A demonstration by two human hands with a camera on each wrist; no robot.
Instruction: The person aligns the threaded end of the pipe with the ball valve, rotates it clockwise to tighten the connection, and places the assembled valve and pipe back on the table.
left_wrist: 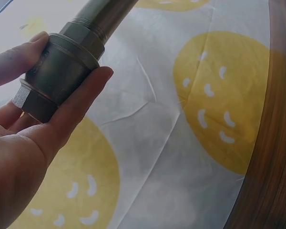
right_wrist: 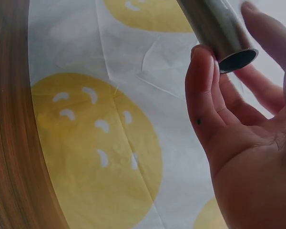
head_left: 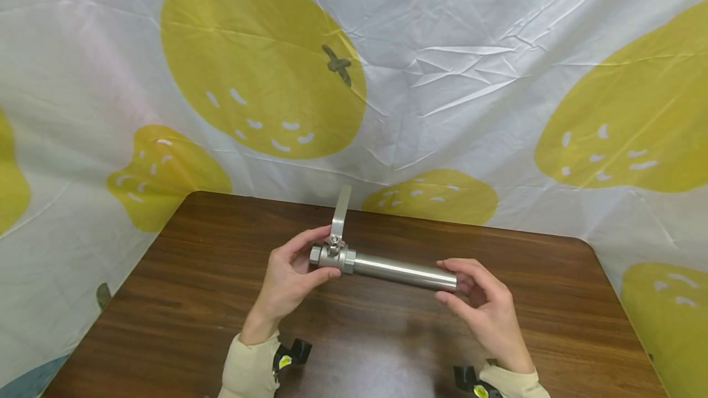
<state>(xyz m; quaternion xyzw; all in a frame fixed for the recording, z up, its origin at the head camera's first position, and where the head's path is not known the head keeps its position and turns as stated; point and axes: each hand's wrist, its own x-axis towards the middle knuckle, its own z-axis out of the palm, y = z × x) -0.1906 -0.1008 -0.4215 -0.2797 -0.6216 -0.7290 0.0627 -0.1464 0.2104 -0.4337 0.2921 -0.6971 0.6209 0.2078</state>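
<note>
A steel ball valve (head_left: 334,257) is joined to a straight metal pipe (head_left: 404,271), and both are held above the table. The valve's flat lever (head_left: 342,206) points up and away. My left hand (head_left: 290,275) grips the valve body between thumb and fingers; in the left wrist view the hex end (left_wrist: 35,102) shows against the fingers. At the pipe's other end, my right hand (head_left: 487,306) has its fingers and thumb curled around the tube. The right wrist view shows the pipe's open end (right_wrist: 238,61) between these fingers, its inside dark.
Below the hands lies a dark brown wooden table (head_left: 193,300) with rounded far corners. A white cloth (head_left: 442,97) printed with yellow fruit hangs along its back and sides. Black wrist-worn cameras (head_left: 290,355) sit at both sleeves.
</note>
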